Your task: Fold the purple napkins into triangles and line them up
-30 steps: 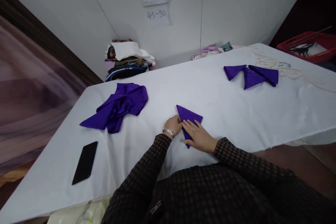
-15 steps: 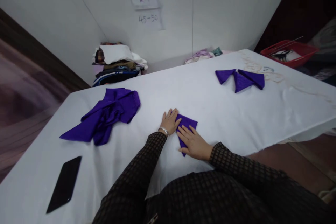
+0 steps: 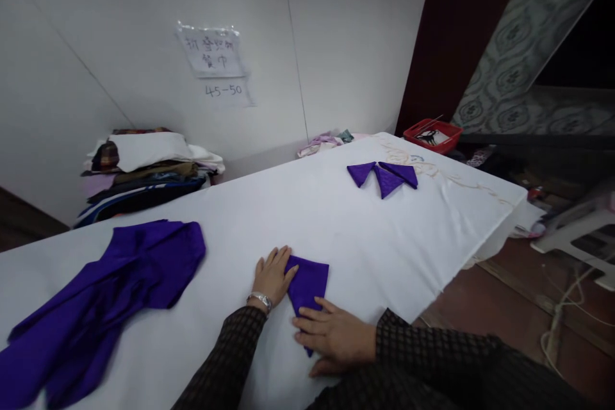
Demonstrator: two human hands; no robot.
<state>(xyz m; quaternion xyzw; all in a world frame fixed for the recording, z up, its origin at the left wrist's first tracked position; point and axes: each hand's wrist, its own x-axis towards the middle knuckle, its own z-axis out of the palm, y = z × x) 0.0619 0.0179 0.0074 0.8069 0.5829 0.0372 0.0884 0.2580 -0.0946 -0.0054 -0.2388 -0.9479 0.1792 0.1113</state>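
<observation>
Between my two hands a purple cloth napkin, folded into a small pointed shape, lies flat on the white tablecloth. My left hand, with a silver bracelet at the wrist, rests palm down on its upper left corner, fingers extended. Over its lower part lies my right hand, fingers stretched and a little spread, hiding some of the narrow end. A loose heap of purple cloth spreads across the table at the left. Several folded purple napkins sit together toward the far right.
A stack of folded clothes stands beyond the table's far left edge. Pink and green cloths lie along the far edge. A red basket holds scissors at the back right. Paper signs hang on the wall. A white stool stands at right.
The camera view has turned right and up, so the phone at the left is out of frame. My right hand has slid down toward the napkin's lower point, uncovering more of it.
</observation>
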